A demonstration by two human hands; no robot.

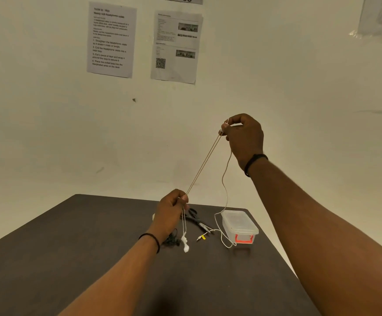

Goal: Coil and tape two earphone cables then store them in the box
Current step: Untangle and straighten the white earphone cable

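- Here, the white earphone cable (pixel 202 166) is stretched taut as two strands in the air above the dark desk (pixel 76 258), between both hands; its two white earbuds (pixel 184 244) hang just above the desk.
- Nearer, the left hand (pixel 173 209) is held just above the desk, fingers curled, pinching the two strands where they turn down toward the earbuds.
- Higher and farther, the right hand (pixel 242 135) is raised well above the desk, fingertips pinching the strands' upper end; a slack length of cable drops from it and loops on the desk beside the box.
- On the desk, a black earphone cable (pixel 171 241) lies bunched, partly hidden by the left wrist.
- The clear plastic box (pixel 240 225), lid on, red latch facing the camera, stands on the desk's right part.
- Black-handled scissors (pixel 195 218) lie between the left hand and the box.
- Past the desk, printed sheets (pixel 111 39) hang on the wall.
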